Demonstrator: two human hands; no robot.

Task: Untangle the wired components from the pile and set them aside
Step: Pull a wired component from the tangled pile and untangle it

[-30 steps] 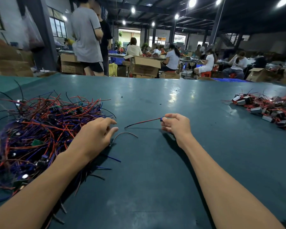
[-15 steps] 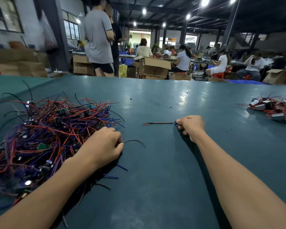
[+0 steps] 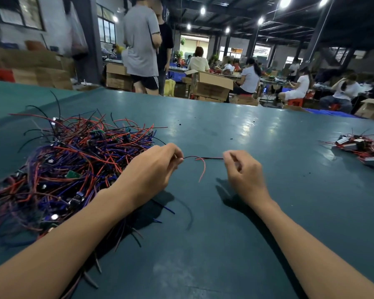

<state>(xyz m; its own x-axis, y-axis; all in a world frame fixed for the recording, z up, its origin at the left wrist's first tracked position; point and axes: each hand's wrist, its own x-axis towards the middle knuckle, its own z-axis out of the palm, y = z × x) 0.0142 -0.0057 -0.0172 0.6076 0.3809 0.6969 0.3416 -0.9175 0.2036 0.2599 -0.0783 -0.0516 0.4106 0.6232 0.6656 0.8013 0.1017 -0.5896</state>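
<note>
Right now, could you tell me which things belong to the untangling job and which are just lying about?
Job: tangled pile; red-and-black wire held between left hand and right hand; set-aside components at right.
Lying about: cardboard boxes behind the table.

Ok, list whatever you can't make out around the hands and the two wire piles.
Head view:
- Right hand: motion blur; unclear whether it grips the wire.
- Left hand: pinches the wire; its own back hides the fingertips.
- Tangled pile: cut by left edge, near side behind the left forearm.
- Sorted pile: cut by right edge, parts too small.
</note>
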